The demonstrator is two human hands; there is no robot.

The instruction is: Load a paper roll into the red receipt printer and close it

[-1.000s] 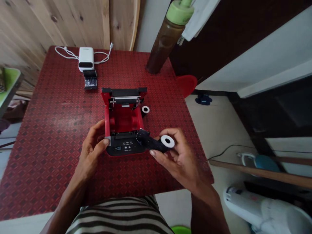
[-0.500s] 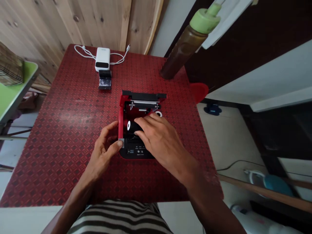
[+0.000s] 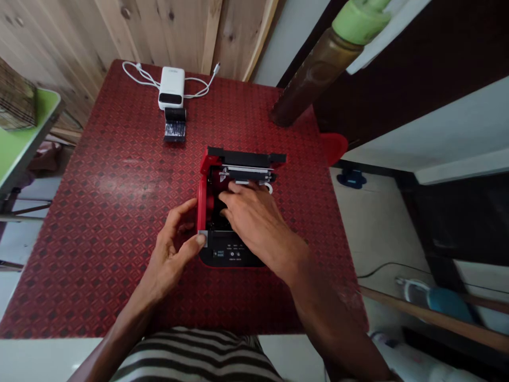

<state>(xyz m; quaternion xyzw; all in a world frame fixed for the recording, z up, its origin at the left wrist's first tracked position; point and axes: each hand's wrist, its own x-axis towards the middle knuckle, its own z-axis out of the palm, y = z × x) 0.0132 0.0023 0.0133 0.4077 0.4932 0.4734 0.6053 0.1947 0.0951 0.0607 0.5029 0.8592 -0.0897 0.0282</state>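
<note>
A small red and black printer (image 3: 233,257) stands on the table with its lid (image 3: 250,159) raised, showing a roller under the lid. My left hand (image 3: 170,249) rests at its left side, thumb on the front left corner, fingers spread and curved against the red wall (image 3: 202,204). Inside the bay is my right hand (image 3: 258,220), fingers curled down over a black roll, which is almost wholly hidden under them. A white ring (image 3: 270,188) shows just beyond the fingertips; I cannot tell if it is the roll's end.
Behind the printer lie a white power bank (image 3: 172,85) with white cables and a short roll of black film (image 3: 175,124). A tall brown bottle with a green cap (image 3: 318,69) stands at the back right of the red patterned table (image 3: 119,223). A red stool (image 3: 333,147) sits beyond.
My right hand has gone lower into the printer with the black roll; the roll's white left end no longer shows. My left hand keeps its place on the printer. The view has shifted slightly.
</note>
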